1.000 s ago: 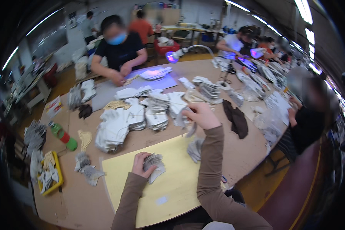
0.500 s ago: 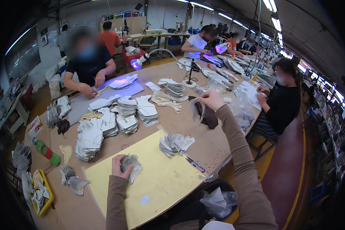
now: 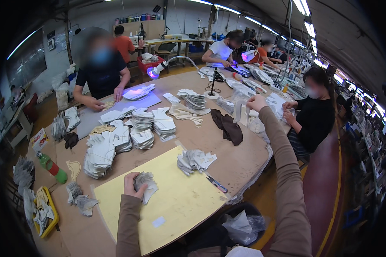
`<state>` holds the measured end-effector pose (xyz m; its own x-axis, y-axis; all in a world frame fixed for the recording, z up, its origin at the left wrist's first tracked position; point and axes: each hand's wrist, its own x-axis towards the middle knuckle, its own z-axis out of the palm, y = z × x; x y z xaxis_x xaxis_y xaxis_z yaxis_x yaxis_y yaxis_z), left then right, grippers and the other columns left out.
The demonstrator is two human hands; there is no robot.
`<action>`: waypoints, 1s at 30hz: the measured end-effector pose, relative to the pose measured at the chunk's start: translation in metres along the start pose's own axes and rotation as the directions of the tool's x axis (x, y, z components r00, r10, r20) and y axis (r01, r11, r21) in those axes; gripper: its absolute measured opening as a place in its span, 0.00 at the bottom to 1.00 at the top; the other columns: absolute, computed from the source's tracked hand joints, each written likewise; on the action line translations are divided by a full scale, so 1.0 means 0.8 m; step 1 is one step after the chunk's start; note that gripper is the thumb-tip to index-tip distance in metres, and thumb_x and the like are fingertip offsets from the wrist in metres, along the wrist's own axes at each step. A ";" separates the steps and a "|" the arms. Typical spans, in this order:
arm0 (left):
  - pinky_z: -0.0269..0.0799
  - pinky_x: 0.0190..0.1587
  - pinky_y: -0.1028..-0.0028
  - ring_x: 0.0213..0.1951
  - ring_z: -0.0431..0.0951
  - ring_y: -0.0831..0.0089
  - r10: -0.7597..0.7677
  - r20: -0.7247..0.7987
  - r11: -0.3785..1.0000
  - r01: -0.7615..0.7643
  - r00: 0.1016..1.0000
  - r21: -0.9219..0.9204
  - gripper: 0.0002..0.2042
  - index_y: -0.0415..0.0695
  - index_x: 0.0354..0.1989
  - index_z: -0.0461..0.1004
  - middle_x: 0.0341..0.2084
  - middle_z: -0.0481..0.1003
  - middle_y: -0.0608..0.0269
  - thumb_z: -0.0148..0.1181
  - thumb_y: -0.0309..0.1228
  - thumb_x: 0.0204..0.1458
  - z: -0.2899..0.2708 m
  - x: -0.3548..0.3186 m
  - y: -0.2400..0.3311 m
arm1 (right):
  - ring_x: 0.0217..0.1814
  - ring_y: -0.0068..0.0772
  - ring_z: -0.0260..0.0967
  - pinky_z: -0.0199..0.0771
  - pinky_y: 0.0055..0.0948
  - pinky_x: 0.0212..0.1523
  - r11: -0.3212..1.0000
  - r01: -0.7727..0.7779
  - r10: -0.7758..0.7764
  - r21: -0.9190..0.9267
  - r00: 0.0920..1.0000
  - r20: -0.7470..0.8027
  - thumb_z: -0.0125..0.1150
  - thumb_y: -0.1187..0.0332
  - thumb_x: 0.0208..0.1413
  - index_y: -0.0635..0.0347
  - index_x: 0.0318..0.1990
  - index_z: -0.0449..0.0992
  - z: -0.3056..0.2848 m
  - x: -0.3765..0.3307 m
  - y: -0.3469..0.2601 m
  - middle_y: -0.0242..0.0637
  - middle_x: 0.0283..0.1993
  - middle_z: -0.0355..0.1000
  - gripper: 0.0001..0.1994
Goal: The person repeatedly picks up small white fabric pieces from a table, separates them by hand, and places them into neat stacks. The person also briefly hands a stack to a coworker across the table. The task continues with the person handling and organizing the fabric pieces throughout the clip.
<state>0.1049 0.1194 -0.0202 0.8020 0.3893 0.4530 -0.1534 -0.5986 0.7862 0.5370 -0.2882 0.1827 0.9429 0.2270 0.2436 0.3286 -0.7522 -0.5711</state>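
My left hand [image 3: 134,184] is closed around a small bundle of grey-white cut pieces [image 3: 147,187], held over the yellow sheet [image 3: 171,218]. Stretched out to the far right, my right hand [image 3: 256,103] pinches a thin pale curved piece [image 3: 239,112] that hangs down, partly see-through or blurred. Below it to the left lies a dark brown cloth [image 3: 227,126]. A fanned pile of grey-white pieces [image 3: 195,161] sits on the sheet's far edge, with a cutter knife [image 3: 217,184] beside it. One small pale rectangle [image 3: 158,222] rests on the sheet near me.
Tall stacks of white cut pieces [image 3: 101,154] stand left of centre. A green bottle [image 3: 51,168] and a yellow tray [image 3: 51,214] are at the left. A lit lamp [image 3: 156,70] bends over the table. Co-workers sit opposite and at the right; clear plastic bags [image 3: 248,225] hang by the near edge.
My right hand has moved right and slightly up with the pale piece, away from the brown cloth, which now shows more fully. My left hand stays nearly in place.
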 end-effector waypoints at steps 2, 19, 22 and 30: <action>0.63 0.54 0.69 0.48 0.68 0.63 -0.013 0.005 1.000 0.013 1.000 -0.013 0.26 0.39 0.49 0.66 0.43 0.67 0.55 0.66 0.26 0.38 -0.001 0.000 0.000 | 0.25 0.26 0.75 0.75 0.27 0.28 0.995 0.016 -0.016 0.094 1.000 -0.002 0.58 0.81 0.39 0.60 0.32 0.80 0.004 -0.005 -0.003 0.42 0.23 0.75 0.10; 0.64 0.53 0.67 0.48 0.68 0.58 -0.002 0.007 1.000 0.002 1.000 -0.011 0.26 0.39 0.49 0.66 0.43 0.66 0.53 0.67 0.25 0.37 0.000 0.000 -0.011 | 0.34 0.32 0.73 0.74 0.30 0.35 0.962 0.234 -0.228 -0.138 0.972 0.063 0.59 0.59 0.52 0.64 0.52 0.74 0.038 -0.011 -0.018 0.43 0.46 0.75 0.23; 0.64 0.54 0.67 0.48 0.68 0.58 -0.003 0.006 1.000 0.003 1.000 -0.022 0.26 0.39 0.49 0.66 0.43 0.66 0.53 0.67 0.25 0.37 0.000 0.001 -0.008 | 0.23 0.25 0.66 0.70 0.27 0.27 0.993 0.103 -0.111 0.049 0.971 0.212 0.60 0.56 0.53 0.66 0.51 0.74 0.026 -0.015 -0.029 0.43 0.45 0.75 0.24; 0.64 0.53 0.69 0.48 0.69 0.64 -0.009 0.003 1.000 0.009 1.000 -0.029 0.26 0.39 0.49 0.66 0.43 0.67 0.56 0.67 0.26 0.38 0.002 0.000 -0.011 | 0.14 0.21 0.58 0.58 0.24 0.18 0.985 -0.160 0.169 -0.058 0.951 0.260 0.56 0.51 0.54 0.66 0.31 0.81 0.010 -0.020 -0.045 0.32 0.15 0.70 0.22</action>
<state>0.1073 0.1241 -0.0278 0.8053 0.3922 0.4446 -0.1631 -0.5745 0.8021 0.5109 -0.2602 0.1931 0.9659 0.2494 -0.0692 0.1702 -0.8134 -0.5562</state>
